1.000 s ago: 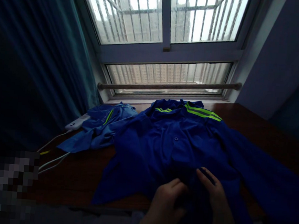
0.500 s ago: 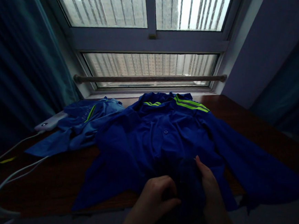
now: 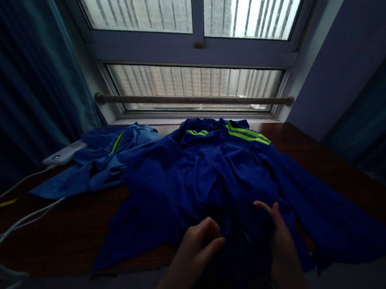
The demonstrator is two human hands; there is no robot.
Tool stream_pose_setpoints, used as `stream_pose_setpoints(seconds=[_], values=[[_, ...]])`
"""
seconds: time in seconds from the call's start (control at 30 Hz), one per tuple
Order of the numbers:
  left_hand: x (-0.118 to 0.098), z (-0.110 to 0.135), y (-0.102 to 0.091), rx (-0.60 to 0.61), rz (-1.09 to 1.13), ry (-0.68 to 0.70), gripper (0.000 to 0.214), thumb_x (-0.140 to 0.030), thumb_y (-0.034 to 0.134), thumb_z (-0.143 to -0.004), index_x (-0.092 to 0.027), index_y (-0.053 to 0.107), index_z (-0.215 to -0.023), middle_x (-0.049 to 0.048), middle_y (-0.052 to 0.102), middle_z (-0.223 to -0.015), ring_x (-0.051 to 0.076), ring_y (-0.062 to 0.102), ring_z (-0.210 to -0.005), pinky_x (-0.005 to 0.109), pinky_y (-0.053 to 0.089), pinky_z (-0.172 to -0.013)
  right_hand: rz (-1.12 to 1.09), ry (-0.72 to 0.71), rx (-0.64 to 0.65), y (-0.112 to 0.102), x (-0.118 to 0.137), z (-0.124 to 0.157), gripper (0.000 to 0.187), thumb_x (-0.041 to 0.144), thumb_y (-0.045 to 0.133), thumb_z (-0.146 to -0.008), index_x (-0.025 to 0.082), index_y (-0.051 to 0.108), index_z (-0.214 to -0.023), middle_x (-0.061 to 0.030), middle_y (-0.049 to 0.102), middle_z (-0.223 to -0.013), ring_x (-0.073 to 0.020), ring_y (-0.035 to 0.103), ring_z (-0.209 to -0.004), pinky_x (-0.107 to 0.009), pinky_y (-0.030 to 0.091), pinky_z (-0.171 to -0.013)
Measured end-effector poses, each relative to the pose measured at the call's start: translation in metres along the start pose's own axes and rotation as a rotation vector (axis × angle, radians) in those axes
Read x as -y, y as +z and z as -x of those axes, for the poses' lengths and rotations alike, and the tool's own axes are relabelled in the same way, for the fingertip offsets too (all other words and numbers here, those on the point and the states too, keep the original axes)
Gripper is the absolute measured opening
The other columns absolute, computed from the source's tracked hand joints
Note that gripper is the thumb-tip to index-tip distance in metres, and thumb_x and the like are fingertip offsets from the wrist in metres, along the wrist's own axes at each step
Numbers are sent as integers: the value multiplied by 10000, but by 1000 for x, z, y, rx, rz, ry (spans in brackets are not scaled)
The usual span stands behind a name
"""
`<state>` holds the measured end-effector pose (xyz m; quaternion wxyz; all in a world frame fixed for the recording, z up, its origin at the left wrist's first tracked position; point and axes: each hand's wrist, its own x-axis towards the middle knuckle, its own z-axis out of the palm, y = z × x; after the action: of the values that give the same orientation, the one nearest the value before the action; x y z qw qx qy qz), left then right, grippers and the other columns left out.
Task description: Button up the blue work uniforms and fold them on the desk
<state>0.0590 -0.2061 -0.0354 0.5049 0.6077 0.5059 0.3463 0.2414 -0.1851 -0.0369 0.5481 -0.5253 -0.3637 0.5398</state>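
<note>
A royal-blue long-sleeved jacket (image 3: 183,179) with yellow-green and grey shoulder stripes lies spread before me, its collar toward the window. My left hand (image 3: 200,247) is closed at its lower front, thumb and forefinger together against the dark cloth. To the right, my right hand (image 3: 281,236) grips the jacket's front, with the thumb raised and one fingertip showing over the cloth; its other fingers are hidden. Between the hands a thin pale sliver (image 3: 247,236) shows on the fabric, too small to name. The lower jacket is in deep shadow.
A lighter blue garment (image 3: 108,160) with a yellow-green strip lies at the left. Beside it is a white device (image 3: 63,153) with a white cable (image 3: 28,220). The brown wooden tabletop (image 3: 135,233) reaches a barred window with a rail (image 3: 196,101); curtains (image 3: 34,78) hang at the sides.
My left hand has shifted slightly left and up. My right hand has moved a little right, its thumb and finger now apart. The jacket's front is folded differently, and its button no longer shows.
</note>
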Motion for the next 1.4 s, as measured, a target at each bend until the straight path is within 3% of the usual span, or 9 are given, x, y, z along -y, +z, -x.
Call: stream_pose_setpoints(seconds=[0.17, 0.27, 0.37, 0.57, 0.77, 0.9, 1.07, 1.2, 1.4], values=[[4, -1, 2, -130, 38, -46, 220, -371, 507, -770, -160, 475, -716, -40, 445, -605, 71, 417, -537, 169, 328, -486, 387, -91, 218, 15, 13, 8, 312, 400, 650, -645, 186, 657, -872, -24, 652, -815, -199, 598, -773, -255, 453, -671], [4, -3, 3, -140, 19, -56, 191, -344, 526, -753, -161, 491, -713, -41, 470, -584, 72, 434, -502, 172, 338, -467, 625, -219, 282, 27, 19, 12, 198, 361, 569, -728, 211, 680, -796, -28, 671, -815, -206, 604, -803, -278, 436, -743], [3, -4, 4, -91, -38, -31, 125, -278, 549, -727, -155, 535, -708, -28, 518, -584, 82, 468, -515, 180, 354, -488, 773, -338, 341, 34, 20, 13, 221, 325, 473, -800, 215, 664, -791, -37, 663, -795, -186, 601, -745, -268, 430, -690], [0, -4, 3, -68, -114, -5, 79, -227, 548, -707, -152, 572, -712, -10, 569, -609, 97, 499, -547, 191, 366, -524, 864, -478, 334, 35, 11, 3, 250, 269, 369, -855, 181, 548, -706, -36, 571, -735, -142, 529, -698, -251, 397, -640], [-1, -3, 4, -28, -162, 35, 65, -192, 531, -720, -152, 578, -738, -16, 554, -636, 88, 480, -581, 181, 335, -533, 807, -299, 396, 24, 10, -2, 165, 336, 576, -727, 171, 585, -720, -5, 601, -707, -145, 547, -684, -233, 405, -623], [-5, -1, 1, 42, -177, 60, 56, -188, 537, -724, -146, 574, -721, -28, 519, -616, 72, 445, -568, 170, 306, -521, 682, -171, 480, 15, 17, -2, 222, 369, 543, -740, 182, 662, -759, -8, 651, -726, -166, 582, -706, -235, 433, -632], [-8, 4, -10, 296, -139, 60, 64, -190, 603, -670, -135, 598, -702, -39, 481, -574, 51, 411, -523, 157, 274, -475, 549, -58, 222, 7, 12, -3, 311, 444, 616, -666, 183, 692, -818, -56, 665, -880, -240, 574, -906, -310, 439, -805], [-5, 10, -20, 496, -57, 69, 137, -254, 648, -643, -126, 631, -689, -31, 480, -545, 47, 400, -487, 161, 265, -444, 320, 118, 90, 3, 11, -4, 379, 464, 660, -619, 188, 677, -878, -65, 659, -925, -252, 583, -910, -323, 465, -769], [-8, 11, -19, 378, 10, -38, 205, -308, 679, -620, -115, 639, -677, -26, 472, -534, 49, 401, -494, 151, 271, -436, -31, 273, 29, -5, 23, -5, 504, 438, 671, -621, 171, 613, -1044, -70, 678, -829, -255, 620, -819, -348, 490, -721]])
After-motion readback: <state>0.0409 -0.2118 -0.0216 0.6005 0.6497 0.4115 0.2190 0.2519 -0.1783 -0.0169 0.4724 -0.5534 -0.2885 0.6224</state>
